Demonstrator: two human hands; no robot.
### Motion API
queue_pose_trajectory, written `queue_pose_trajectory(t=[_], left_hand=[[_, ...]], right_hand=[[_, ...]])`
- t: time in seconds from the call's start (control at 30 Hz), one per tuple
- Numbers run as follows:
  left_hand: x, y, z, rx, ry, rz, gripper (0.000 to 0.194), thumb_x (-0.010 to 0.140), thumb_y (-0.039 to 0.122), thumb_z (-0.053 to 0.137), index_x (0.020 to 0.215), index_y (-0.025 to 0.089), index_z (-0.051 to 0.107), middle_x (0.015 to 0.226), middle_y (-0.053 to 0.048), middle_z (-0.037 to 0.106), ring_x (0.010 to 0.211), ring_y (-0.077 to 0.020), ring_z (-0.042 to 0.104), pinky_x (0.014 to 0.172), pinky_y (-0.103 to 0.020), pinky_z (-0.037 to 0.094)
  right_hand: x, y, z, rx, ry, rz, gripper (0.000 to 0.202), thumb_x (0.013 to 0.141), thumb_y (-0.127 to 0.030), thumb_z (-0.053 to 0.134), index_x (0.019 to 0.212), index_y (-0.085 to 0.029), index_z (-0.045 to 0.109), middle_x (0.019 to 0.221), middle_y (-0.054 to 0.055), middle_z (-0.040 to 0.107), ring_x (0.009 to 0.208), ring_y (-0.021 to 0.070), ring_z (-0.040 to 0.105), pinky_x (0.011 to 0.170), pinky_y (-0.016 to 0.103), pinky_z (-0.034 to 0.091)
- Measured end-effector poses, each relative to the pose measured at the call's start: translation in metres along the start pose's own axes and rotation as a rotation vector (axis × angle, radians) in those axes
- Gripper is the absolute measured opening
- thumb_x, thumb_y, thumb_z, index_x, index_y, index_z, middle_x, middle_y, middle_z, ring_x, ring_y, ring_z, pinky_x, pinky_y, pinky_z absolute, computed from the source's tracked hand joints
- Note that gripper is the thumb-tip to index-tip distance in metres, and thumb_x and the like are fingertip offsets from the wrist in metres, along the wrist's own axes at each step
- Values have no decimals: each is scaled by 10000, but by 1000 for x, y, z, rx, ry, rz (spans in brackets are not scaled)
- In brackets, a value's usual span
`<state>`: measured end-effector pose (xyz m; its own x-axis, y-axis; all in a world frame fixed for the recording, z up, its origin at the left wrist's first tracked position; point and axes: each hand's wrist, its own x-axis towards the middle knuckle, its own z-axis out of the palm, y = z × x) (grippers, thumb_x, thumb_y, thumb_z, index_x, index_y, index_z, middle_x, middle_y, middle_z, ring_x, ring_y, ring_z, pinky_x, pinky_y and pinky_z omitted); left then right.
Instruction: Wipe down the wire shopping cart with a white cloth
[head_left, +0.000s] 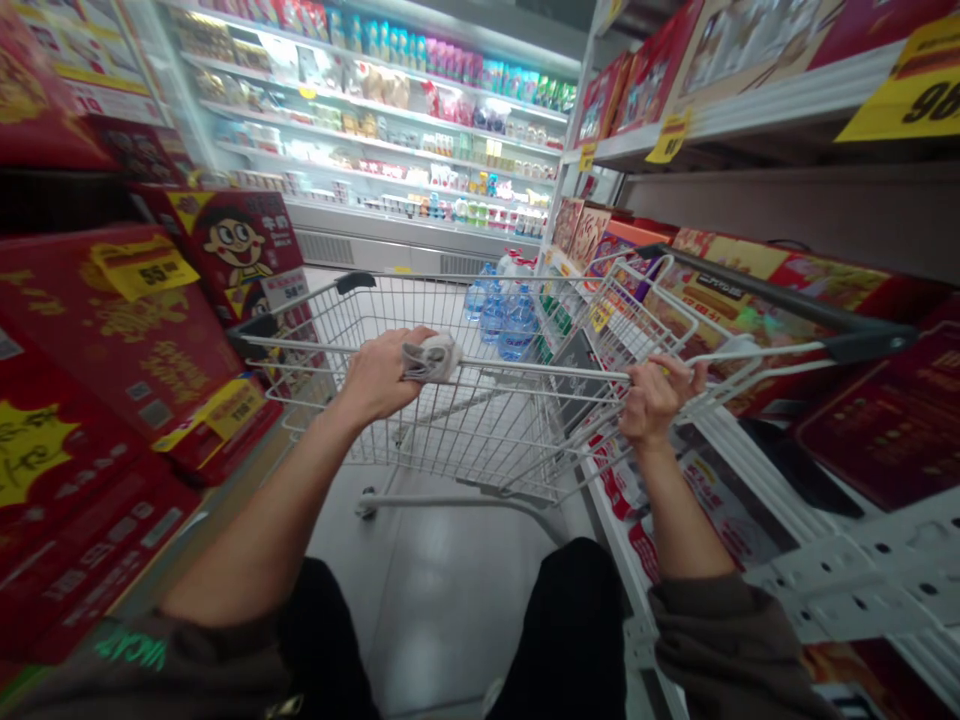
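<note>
In front of me stands a wire shopping cart (450, 425), turned sideways, its dark handle (780, 290) on the right. My left hand (382, 375) presses a folded grey cloth (433, 360) onto the near top rail of the basket, its fingers closed over it. Further right, my right hand (660, 400) is wrapped around the same rail, close to the handle end. Through the wires I see no goods inside the basket. The palms and the underside of the cloth are hidden.
Red gift boxes (112, 330) are stacked close on the left. Shelves with boxed goods (750, 290) run along the right, their metal edge (847, 570) near my right arm. Large water bottles (506, 315) stand beyond the cart. A lit refrigerated display (390, 120) lines the back.
</note>
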<state>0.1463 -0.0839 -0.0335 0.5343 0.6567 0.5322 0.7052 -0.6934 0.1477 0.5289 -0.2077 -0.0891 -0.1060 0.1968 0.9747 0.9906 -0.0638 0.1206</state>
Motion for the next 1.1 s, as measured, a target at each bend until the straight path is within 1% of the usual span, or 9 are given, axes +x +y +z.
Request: queue_pose_trajectory(t=[0.17,0.3,0.43,0.53,0.7,0.8,0.87,0.97,1.1], left_hand=[[-9,-9,-8,29,-17,-89,337,958,245,458,1264,279,596,1204,1,712,1080,-223,644,847,-316,468],[-15,-2,-6,65,15,-73,335,937,229,459,1243,267,588,1202,-13,711,1094,-228,638,898,-331,481],[-18,14,-5,189,12,-34,376,876,208,477,1232,250,591,1088,-44,704,1018,-252,634,896,-367,485],[-7,44,1,199,-29,43,418,836,223,522,1247,248,594,1045,-62,685,997,-282,619,878,-410,483],[28,128,26,127,-18,194,522,773,282,628,1290,251,572,1083,-88,655,1000,-292,578,891,-436,465],[42,173,46,94,58,296,516,797,283,638,1306,236,568,1109,-115,636,1025,-303,570,921,-460,454],[44,188,58,89,120,306,541,824,250,624,1360,242,547,1151,-130,628,1065,-314,565,992,-502,433],[38,184,71,88,168,285,622,843,216,619,1449,277,496,1263,-141,611,1157,-324,548,1069,-532,404],[27,146,76,76,175,249,645,859,258,643,1484,313,495,1357,-143,594,1236,-341,536,1106,-561,400]], right_hand=[[-3,1,0,-11,6,42,619,985,-485,126,800,-255,670,713,56,640,1125,284,638,1171,587,245],[-3,2,0,-28,11,56,659,992,-514,83,767,-260,648,692,53,619,1115,284,633,1197,591,215],[-1,6,3,-9,36,65,643,999,-517,74,723,-257,594,673,45,590,1098,278,631,1202,596,222],[2,7,6,18,20,82,643,999,-526,58,703,-255,561,679,48,580,1111,284,619,1223,616,190],[7,4,15,57,11,129,647,990,-527,41,686,-262,547,671,50,553,1133,296,603,1233,632,168],[8,4,17,74,-5,124,617,994,-494,64,706,-260,556,692,55,578,1131,292,596,1232,623,173],[9,7,17,77,-33,103,596,999,-473,77,738,-262,570,715,53,597,1143,284,590,1242,608,163],[9,14,17,99,-83,55,549,1005,-453,119,798,-264,590,757,48,621,1179,277,577,1256,591,142],[9,20,20,140,-99,53,541,1012,-452,121,811,-261,585,755,43,598,1197,267,560,1247,568,163]])
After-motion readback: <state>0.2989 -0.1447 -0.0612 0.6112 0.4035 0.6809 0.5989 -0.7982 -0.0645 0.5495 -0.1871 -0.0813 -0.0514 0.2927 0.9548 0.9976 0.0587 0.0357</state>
